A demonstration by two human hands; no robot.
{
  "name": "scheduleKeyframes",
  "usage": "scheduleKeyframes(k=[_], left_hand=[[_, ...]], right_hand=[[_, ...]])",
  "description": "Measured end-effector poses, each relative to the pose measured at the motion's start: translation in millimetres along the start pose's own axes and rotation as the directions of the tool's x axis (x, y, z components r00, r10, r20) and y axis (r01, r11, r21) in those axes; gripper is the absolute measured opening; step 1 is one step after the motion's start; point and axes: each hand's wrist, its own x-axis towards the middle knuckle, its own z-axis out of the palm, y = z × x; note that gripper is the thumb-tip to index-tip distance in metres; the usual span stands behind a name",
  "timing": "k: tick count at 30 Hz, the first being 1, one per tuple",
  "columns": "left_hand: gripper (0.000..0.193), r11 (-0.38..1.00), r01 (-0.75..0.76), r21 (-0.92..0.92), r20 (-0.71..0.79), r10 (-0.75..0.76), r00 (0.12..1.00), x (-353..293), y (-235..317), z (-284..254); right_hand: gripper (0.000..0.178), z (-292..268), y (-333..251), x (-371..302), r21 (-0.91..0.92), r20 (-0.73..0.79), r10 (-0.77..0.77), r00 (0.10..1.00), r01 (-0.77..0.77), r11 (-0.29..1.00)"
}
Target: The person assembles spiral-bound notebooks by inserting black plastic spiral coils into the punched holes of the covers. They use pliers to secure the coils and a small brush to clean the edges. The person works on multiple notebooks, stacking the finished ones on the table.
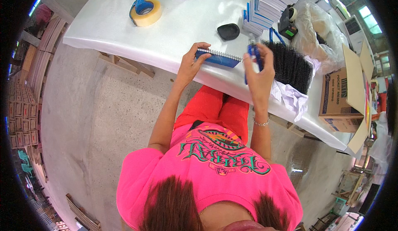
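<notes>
My left hand [193,63] is closed on the left end of a small blue spiral notebook [222,59], thumb on the cover. The notebook is tilted above the table's near edge, its wire coil along the upper side. At its right end, my right hand [260,67] grips blue-handled pliers [255,52]. Motion blurs the tool's tip, and I cannot tell whether it touches the coil. A pile of black spiral coils [290,65] lies just right of this hand, partly on white crumpled cloth or paper [290,97].
On the white-covered table [103,23] are a tape roll [147,14], a black dish [228,31], stacked notebooks [265,9], another blue-handled tool [275,36], a black device [287,23] and a clear plastic bag [317,32]. An open cardboard box [338,92] stands at the right edge.
</notes>
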Motion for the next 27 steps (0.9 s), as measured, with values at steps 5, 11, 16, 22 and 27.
scheduleKeyframes(k=[5,11,16,22,27], left_hand=[[0.020,0.997,0.075,0.016,0.038,-0.076,0.996,-2,5,-6],[0.021,0.999,0.054,-0.007,-0.103,-0.054,0.993,-13,22,-1],[0.026,0.987,0.133,0.086,-0.097,-0.124,0.987,-21,36,-4],[0.024,0.977,0.165,0.139,-0.150,-0.144,0.978,-27,49,-3],[0.023,0.974,0.160,0.160,-0.178,-0.131,0.975,-29,51,0]], right_hand=[[0.043,36,-4,-41,0.019,0.176,-0.103,0.979,0.101,0.995],[0.044,53,-12,-58,-0.147,0.200,-0.193,0.961,0.224,0.963],[0.043,54,-11,-63,-0.121,0.246,-0.173,0.954,0.207,0.971],[0.043,52,-15,-67,-0.093,0.250,-0.172,0.953,0.201,0.975],[0.039,53,-10,-72,-0.026,0.267,-0.132,0.955,0.144,0.989]])
